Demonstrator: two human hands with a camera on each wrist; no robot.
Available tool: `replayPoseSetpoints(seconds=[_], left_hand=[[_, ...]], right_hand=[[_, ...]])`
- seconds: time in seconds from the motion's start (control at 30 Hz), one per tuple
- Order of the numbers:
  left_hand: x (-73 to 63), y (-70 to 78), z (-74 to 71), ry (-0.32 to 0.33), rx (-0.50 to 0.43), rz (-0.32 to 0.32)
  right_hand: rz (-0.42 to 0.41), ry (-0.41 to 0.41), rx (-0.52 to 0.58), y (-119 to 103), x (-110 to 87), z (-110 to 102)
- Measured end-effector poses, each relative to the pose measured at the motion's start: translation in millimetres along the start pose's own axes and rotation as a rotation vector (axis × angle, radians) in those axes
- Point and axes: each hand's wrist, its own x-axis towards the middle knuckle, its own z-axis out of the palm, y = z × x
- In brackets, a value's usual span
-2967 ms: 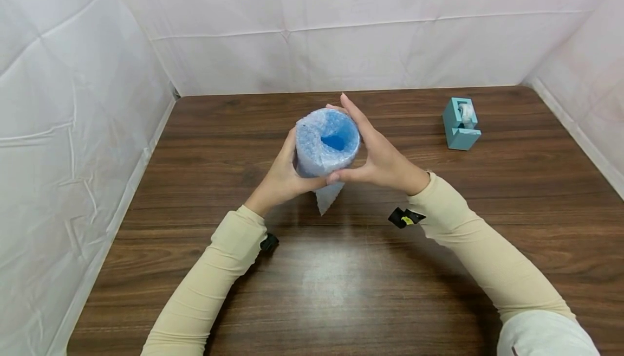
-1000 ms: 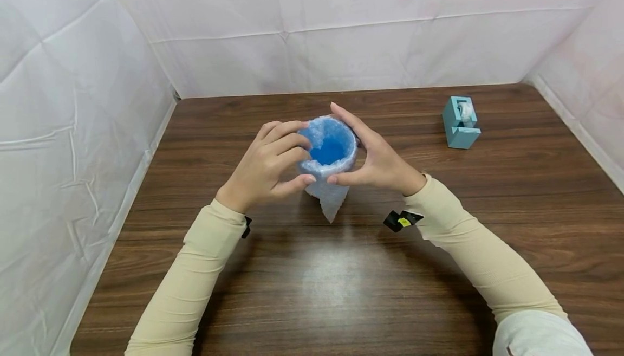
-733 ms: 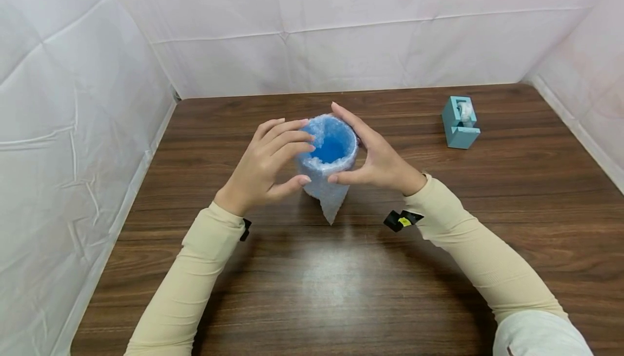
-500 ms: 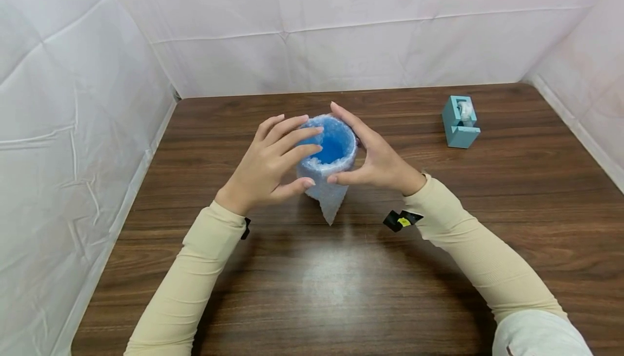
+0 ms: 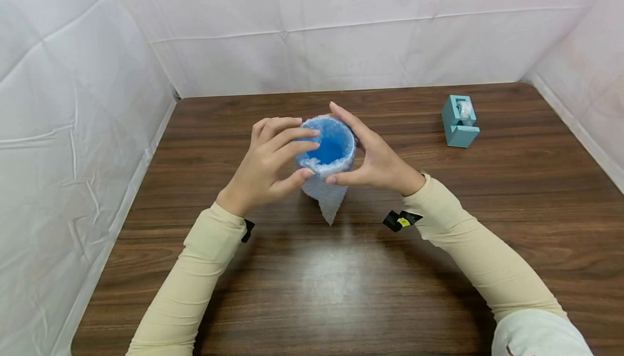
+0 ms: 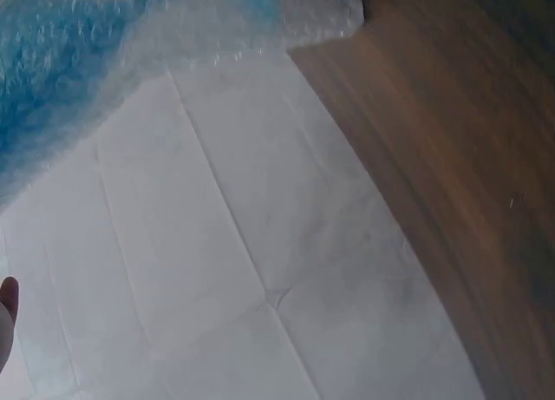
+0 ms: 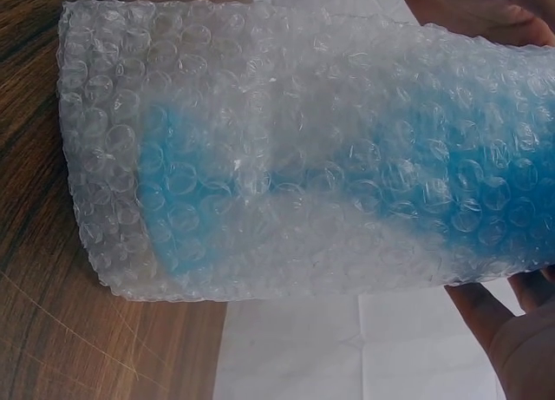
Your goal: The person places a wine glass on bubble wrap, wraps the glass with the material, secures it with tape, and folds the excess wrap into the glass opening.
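Note:
A bubble-wrapped goblet (image 5: 325, 188) stands upright in the middle of the head view, its blue bowl (image 5: 329, 151) showing through the round top opening. In the right wrist view the blue foot (image 7: 178, 196), narrow stem and bowl show through the bubble wrap (image 7: 295, 96). My right hand (image 5: 377, 158) grips the wrapped goblet from the right, thumb in front and fingers behind. My left hand (image 5: 268, 161) is at the left of the rim, fingers loosely bent over the opening, thumb tip at the front rim. A pointed flap of wrap (image 5: 332, 204) hangs toward me.
A teal tape dispenser (image 5: 460, 122) with a clear roll stands at the back right of the brown wooden table (image 5: 331, 291). White sheeting (image 5: 361, 52) rises behind the table and along both sides.
Three seconds ago both hands held the bundle, and wrap partly covered its top. The opening is wider now, and the left hand has let go and shifted left, fingers moving at the rim.

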Motion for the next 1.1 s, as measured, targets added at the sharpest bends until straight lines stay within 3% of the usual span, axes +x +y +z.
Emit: replayPoseSetpoints(seconds=[0.1,0.2,0.33,0.5,0.63,1.0,1.1], left_hand=[[-0.8,2.2,2.8,0.044,-0.115,-0.058],[-0.9,5.0,7.3,0.044,-0.262,-0.193],[-2.7,7.8,13.0,0.000,-0.433,-0.410],[-7.7,9.9,19.0,-0.065,-0.553,-0.574],[-8.6,9.9,23.5,-0.067,-0.585,-0.611],[-3.2,7.2,22.1,0.003,-0.571,-0.615],[-3.0,3.6,21.1,0.020,-0.597,-0.626]], right_hand=[[-0.004,0.004,0.000,-1,1.3,0],[0.004,0.017,-0.009,-2,2.1,0],[0.048,0.028,-0.027,-3,1.8,-2],[0.096,0.034,-0.023,-5,2.2,-3],[0.121,0.060,-0.001,-8,3.3,-4],[0.109,0.089,0.123,-8,4.0,-1],[0.146,0.110,0.149,-7,2.7,-2]])
